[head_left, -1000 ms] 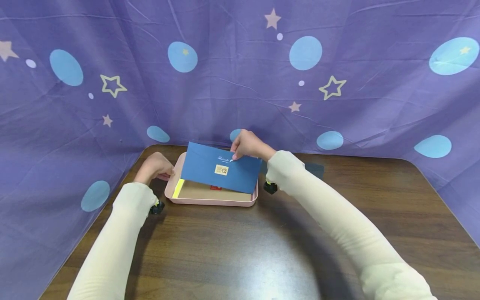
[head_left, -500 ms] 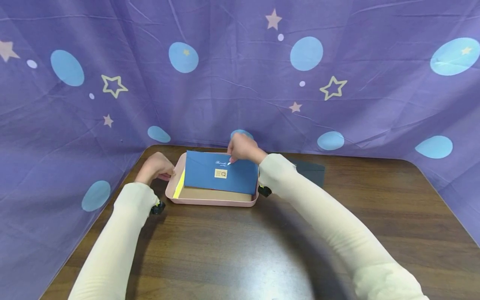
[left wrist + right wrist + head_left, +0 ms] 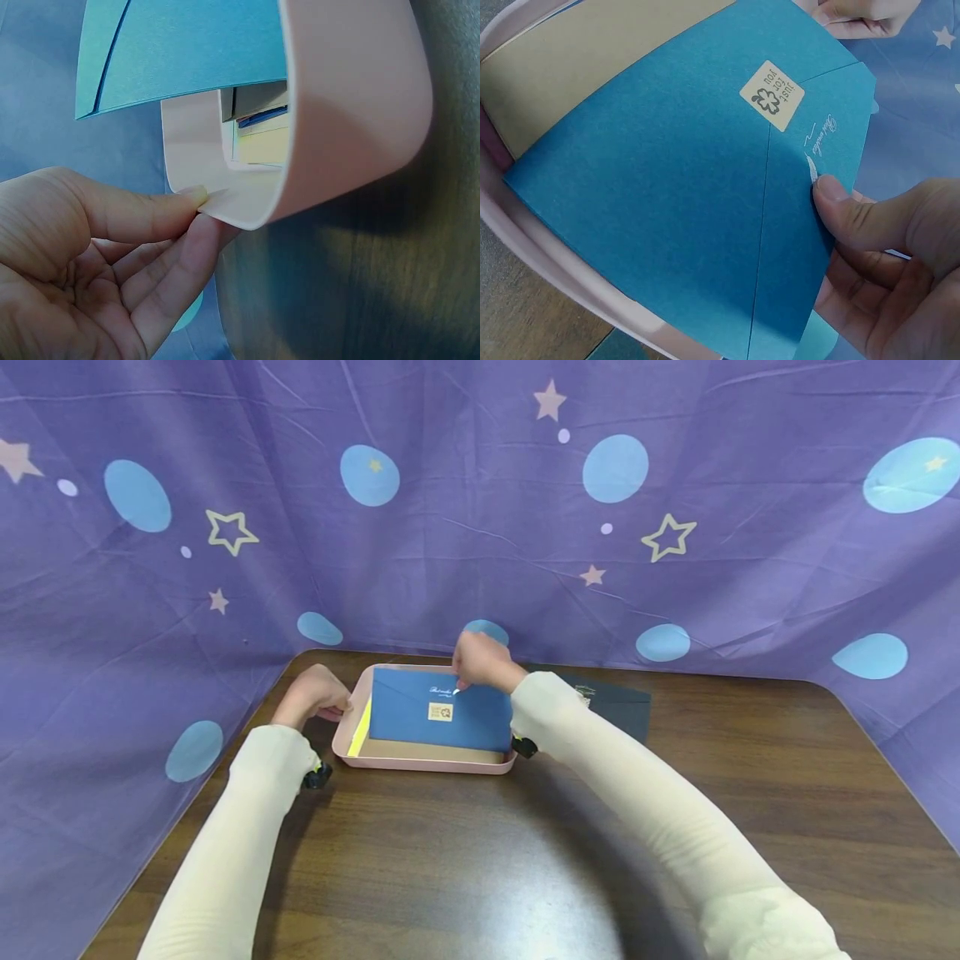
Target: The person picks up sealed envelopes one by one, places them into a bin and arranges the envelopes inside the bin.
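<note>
My right hand (image 3: pixel 480 660) pinches the far edge of a blue envelope (image 3: pixel 405 710), thumb on top. A cream "just for you" sticker (image 3: pixel 773 95) and white script mark the envelope. It lies over a pink tray (image 3: pixel 427 765) and overlaps most of its inside. With thumb and forefinger, my left hand (image 3: pixel 112 247) pinches the rim at the tray's left end. Under the blue envelope, a tan envelope (image 3: pixel 592 75) shows in the tray, and a yellow strip (image 3: pixel 360 731) shows along the left side.
A dark green envelope (image 3: pixel 622 706) lies on the wooden table (image 3: pixel 450 860) right of the tray, partly behind my right sleeve. A purple curtain (image 3: pixel 480 527) with stars and blue ovals hangs at the table's back edge.
My right hand has come down and slightly left, bringing the blue envelope from a tilt to nearly level in the tray. The red patch beneath is now covered. The left hand keeps its place.
</note>
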Motion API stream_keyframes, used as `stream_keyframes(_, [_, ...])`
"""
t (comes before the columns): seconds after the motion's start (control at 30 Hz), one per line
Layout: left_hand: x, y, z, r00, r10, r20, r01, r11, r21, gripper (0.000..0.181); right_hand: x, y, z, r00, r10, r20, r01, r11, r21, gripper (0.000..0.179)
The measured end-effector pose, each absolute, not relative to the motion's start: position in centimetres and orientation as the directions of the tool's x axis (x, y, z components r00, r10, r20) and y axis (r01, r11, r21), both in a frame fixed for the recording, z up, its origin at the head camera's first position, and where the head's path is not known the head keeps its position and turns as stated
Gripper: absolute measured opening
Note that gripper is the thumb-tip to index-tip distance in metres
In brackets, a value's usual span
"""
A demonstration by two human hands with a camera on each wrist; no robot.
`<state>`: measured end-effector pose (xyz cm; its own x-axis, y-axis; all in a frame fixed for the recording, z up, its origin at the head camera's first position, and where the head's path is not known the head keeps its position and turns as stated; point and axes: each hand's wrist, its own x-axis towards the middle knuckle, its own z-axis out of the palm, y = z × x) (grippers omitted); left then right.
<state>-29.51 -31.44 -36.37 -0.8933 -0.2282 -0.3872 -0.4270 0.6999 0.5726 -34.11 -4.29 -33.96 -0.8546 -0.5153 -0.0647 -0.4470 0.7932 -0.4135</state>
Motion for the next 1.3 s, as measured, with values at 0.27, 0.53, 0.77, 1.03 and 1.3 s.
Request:
stream_keyframes(0.27, [-29.5, -31.4, -36.5, -0.889, -0.237, -0.392, -0.435, 0.705, 0.561, 0.014, -34.1, -4.9, -34.4, -0.849, -0.523, -0.078, -0.449, 0.790, -0.416, 0.053])
stream_keyframes(0.53, [-29.4, -31.4, -36.6, -0.890, -0.234, -0.390, -0.433, 0.699, 0.569, 0.015, -33.8, -5.3, -34.9, -0.850, -0.522, -0.062, -0.456, 0.790, -0.410, 0.053])
stream_keyframes(0.77, [-29.4, -31.4, -36.6, -0.889, -0.238, -0.390, -0.434, 0.708, 0.557, 0.015, -33.5, -5.6, -35.0, -0.871, -0.489, -0.051, -0.439, 0.820, -0.368, 0.021])
stream_keyframes(1.03, [-29.4, -31.3, -36.5, -0.892, -0.239, -0.383, -0.428, 0.718, 0.549, 0.017, -33.3, -5.9, -35.1, -0.877, -0.478, -0.057, -0.432, 0.834, -0.344, 0.015])
stream_keyframes(1.3, [-29.6, -31.5, -36.5, -0.891, -0.242, -0.384, -0.432, 0.714, 0.552, 0.018, -33.4, -6.2, -35.4, -0.870, -0.483, -0.097, -0.426, 0.837, -0.344, 0.014])
